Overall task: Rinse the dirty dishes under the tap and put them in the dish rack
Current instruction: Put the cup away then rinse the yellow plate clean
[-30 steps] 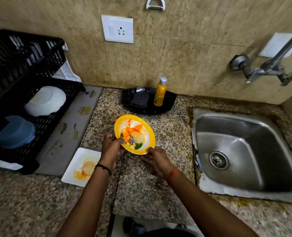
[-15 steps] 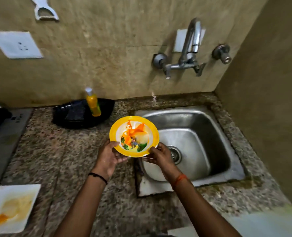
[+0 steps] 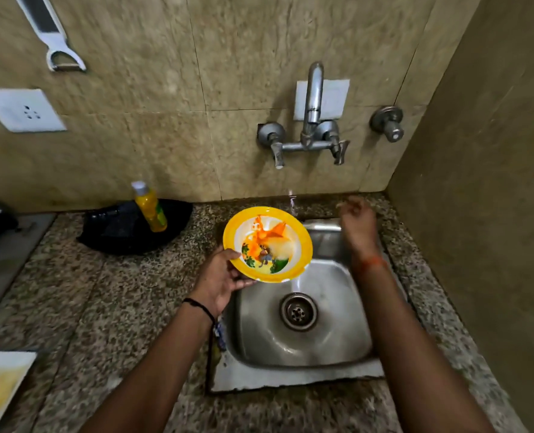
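A stained white square plate (image 3: 0,385) lies at the table's (image 3: 103,307) left edge. Further right, a yellow bottle (image 3: 150,207) stands in a black tray (image 3: 125,229) by the wall. The left hand (image 3: 222,282) grips the yellow-rimmed plate (image 3: 267,243) by its lower left rim, tilted over the sink's (image 3: 306,323) left edge. The right hand (image 3: 358,223) is raised over the sink's back corner below the tap (image 3: 312,120), blurred, its fingers loosely curled, holding nothing.

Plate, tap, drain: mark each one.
plate (image 3: 269,242), head view, its painted centre.
tap (image 3: 314,98), head view, the upright spout.
drain (image 3: 298,311), head view, the strainer's middle.
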A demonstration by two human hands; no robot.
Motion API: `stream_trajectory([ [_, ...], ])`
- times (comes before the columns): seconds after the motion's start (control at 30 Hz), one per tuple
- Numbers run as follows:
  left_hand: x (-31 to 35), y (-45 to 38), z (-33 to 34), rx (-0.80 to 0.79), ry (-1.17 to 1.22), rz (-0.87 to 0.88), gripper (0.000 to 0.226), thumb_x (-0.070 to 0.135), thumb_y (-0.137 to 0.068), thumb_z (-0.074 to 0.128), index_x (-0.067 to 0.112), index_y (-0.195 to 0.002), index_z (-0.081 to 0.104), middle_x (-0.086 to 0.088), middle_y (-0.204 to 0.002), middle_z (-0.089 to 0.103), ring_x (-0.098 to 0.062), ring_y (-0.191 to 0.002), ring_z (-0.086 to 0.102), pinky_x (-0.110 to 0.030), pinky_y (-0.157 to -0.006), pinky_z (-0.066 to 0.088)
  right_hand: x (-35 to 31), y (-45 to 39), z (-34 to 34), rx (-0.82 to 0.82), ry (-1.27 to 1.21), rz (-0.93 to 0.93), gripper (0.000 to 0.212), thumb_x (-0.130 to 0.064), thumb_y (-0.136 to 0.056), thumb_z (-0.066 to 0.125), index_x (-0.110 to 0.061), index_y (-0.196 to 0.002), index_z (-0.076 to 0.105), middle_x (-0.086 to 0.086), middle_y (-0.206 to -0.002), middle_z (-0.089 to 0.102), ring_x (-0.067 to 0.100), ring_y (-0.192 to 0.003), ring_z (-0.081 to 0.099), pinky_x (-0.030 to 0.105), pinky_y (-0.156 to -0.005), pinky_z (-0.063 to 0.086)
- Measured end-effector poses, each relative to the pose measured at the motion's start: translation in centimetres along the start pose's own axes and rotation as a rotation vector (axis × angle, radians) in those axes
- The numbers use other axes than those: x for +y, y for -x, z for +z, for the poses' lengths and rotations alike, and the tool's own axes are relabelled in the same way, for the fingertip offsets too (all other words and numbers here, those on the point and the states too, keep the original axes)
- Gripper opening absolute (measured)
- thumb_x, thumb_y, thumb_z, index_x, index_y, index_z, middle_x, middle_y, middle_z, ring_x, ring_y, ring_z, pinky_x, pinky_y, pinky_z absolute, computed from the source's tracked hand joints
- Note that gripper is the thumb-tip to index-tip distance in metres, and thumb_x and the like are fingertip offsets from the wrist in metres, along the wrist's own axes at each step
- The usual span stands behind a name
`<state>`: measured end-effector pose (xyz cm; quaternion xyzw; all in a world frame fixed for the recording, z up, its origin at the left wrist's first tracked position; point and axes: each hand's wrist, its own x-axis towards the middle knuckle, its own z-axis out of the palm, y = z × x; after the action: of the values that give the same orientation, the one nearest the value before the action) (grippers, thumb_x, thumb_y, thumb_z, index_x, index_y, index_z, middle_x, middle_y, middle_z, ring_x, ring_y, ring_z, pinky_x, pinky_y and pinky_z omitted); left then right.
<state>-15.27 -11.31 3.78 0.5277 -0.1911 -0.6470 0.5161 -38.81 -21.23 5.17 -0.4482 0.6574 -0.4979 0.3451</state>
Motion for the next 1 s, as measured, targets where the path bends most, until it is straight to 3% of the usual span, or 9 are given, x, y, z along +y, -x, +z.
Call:
stream_trajectory([
  [0.13, 0.8, -0.4, 1.3, -0.046, -0.050, -0.022, 0.031, 0.007, -0.090, 0.043, 0.020, -0.117, 0.052, -0.010, -0.093, 0.064, -0.026, -0.079, 0.062, -0.040, -0.061, 0.057, -4.3, -4.6, -0.1, 0.025, 0.255, -0.118, 0.051, -0.022, -0.089, 0.058, -0.006, -0.135, 0.047, 0.018, -0.131, 0.058, 0.032, -0.123, 0.054, 0.035, -0.101, 0.043],
  [0.27, 1.0, -1.0, 2.9, -0.085, -0.041, -0.052, 0.027, 0.007, -0.091, 0.042, 0.018, -0.112, 0.055, -0.010, -0.092, 0.065, -0.027, -0.080, 0.064, -0.038, -0.053, 0.058, -6.9, -6.4, 1.1, -0.062, 0.519, -0.246, 0.039, -0.020, -0.092, 0.054, -0.001, -0.126, 0.051, 0.025, -0.125, 0.059, 0.040, -0.117, 0.054, 0.037, -0.091, 0.044],
  [0.33, 1.0, -1.3, 3.5, -0.094, -0.027, -0.071, 0.023, 0.007, -0.090, 0.042, 0.017, -0.106, 0.055, -0.010, -0.090, 0.066, -0.027, -0.079, 0.064, -0.037, -0.052, 0.058, -7.1, -7.1, 1.3, -0.036, 0.599, -0.265, 0.036, -0.020, -0.095, 0.050, 0.002, -0.123, 0.053, 0.028, -0.122, 0.058, 0.042, -0.115, 0.053, 0.039, -0.090, 0.044],
  [0.43, 0.8, -2.1, 3.8, -0.105, -0.018, -0.085, 0.028, 0.008, -0.090, 0.043, 0.015, -0.114, 0.054, -0.013, -0.093, 0.066, -0.029, -0.081, 0.065, -0.040, -0.056, 0.058, -7.1, -7.7, 1.2, 0.012, 0.681, -0.279, 0.035, -0.021, -0.099, 0.046, 0.005, -0.120, 0.054, 0.029, -0.122, 0.056, 0.042, -0.114, 0.053, 0.039, -0.091, 0.043],
  [0.8, 0.5, -4.8, 4.6, -0.149, 0.034, -0.088, 0.026, 0.007, -0.089, 0.043, 0.021, -0.106, 0.058, -0.015, -0.105, 0.063, -0.032, -0.088, 0.063, -0.055, -0.076, 0.055, -6.6, -8.8, 2.2, 0.018, 0.702, -0.237, 0.031, -0.020, -0.096, 0.045, -0.002, -0.117, 0.058, 0.021, -0.119, 0.059, 0.036, -0.111, 0.052, 0.036, -0.086, 0.041],
  [1.0, 0.5, -5.2, 4.7, -0.143, 0.061, -0.113, 0.030, 0.007, -0.090, 0.043, 0.016, -0.117, 0.053, -0.018, -0.110, 0.061, -0.034, -0.090, 0.063, -0.053, -0.069, 0.057, -6.6, -9.1, 2.3, 0.072, 0.600, -0.177, 0.032, -0.019, -0.094, 0.049, 0.001, -0.117, 0.059, 0.023, -0.121, 0.059, 0.038, -0.113, 0.053, 0.036, -0.087, 0.044],
])
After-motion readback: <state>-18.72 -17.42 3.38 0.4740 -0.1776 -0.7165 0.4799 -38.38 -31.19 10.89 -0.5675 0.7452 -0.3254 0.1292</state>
